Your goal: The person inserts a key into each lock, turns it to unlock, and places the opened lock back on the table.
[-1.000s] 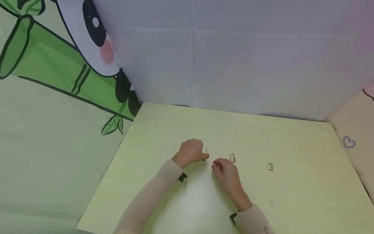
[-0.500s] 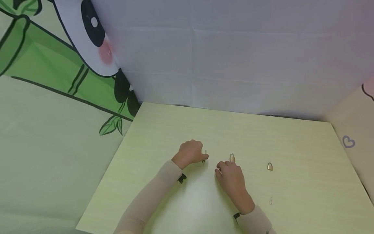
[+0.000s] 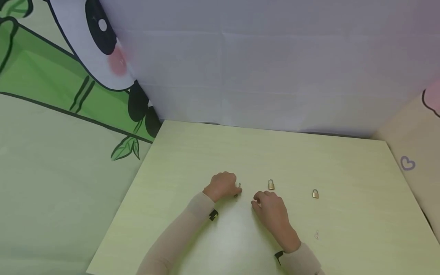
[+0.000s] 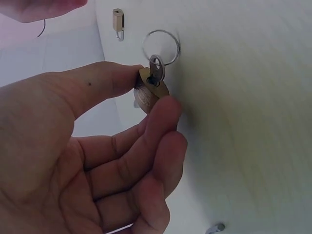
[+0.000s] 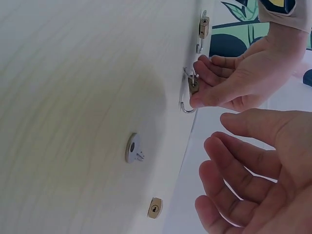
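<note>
My left hand (image 3: 221, 186) pinches a small brass padlock (image 4: 146, 97) between thumb and fingers, over the table. A key (image 4: 159, 73) sits in the padlock's keyhole, with a thin wire ring (image 4: 178, 48) on it. In the right wrist view the padlock's silver shackle (image 5: 188, 111) shows as an open hook. My right hand (image 3: 273, 210) holds nothing; its fingers bend loosely, a little right of the left hand. In the right wrist view, a loose silver key (image 5: 130, 152) lies on the table, and a brass padlock (image 5: 155, 208) stands out beyond it.
On the pale table (image 3: 206, 149), one padlock (image 3: 271, 185) lies just past the right hand and another padlock (image 3: 315, 194) farther right. A small ring with a key (image 3: 317, 235) lies nearer. Beyond the left hand is a further padlock (image 5: 204, 28), hidden in the head view.
The left hand has come slightly toward me with the padlock. The right hand has drawn back to the right, away from the left hand. The head view has shifted a little.
</note>
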Demonstrator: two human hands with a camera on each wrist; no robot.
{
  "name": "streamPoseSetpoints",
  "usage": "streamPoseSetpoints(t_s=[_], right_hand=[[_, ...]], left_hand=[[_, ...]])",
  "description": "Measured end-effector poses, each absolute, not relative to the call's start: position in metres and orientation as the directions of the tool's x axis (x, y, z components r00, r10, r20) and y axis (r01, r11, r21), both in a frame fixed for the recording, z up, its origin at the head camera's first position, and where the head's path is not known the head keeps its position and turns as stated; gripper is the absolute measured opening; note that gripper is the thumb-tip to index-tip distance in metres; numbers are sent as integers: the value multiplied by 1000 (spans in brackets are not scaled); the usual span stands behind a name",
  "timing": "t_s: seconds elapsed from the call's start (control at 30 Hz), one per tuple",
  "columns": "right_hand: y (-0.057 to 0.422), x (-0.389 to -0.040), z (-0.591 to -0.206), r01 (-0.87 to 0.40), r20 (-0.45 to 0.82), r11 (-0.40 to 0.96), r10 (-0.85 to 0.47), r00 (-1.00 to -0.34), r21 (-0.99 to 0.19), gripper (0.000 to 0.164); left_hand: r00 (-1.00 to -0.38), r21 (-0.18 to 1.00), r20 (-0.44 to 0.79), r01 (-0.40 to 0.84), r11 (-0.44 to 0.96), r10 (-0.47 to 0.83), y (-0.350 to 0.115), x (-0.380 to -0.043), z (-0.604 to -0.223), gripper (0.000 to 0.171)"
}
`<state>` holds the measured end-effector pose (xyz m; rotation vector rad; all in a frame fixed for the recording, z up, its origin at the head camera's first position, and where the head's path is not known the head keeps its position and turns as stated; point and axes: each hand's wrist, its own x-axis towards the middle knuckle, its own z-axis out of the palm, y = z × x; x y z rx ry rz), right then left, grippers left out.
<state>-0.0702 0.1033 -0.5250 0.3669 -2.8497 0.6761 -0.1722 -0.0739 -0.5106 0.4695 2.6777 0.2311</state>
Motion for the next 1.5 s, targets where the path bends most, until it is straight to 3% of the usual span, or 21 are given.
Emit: streamPoseSetpoints(t_s=[0.63, 0.87, 1.5], right_hand=[[111, -64, -522, -252, 209, 824, -167, -964, -507, 6], [114, -58, -519, -187, 118, 807, -146, -982, -560, 6], [139, -39, -518, -97, 59, 843, -77, -995, -530, 11]], left_hand=[[-876, 161, -357, 286, 945, 326, -75, -166, -512, 46], [-881, 128, -344, 298, 946, 325, -80, -169, -511, 49], [-850, 177, -316, 385, 906, 422, -45, -169, -499, 47]])
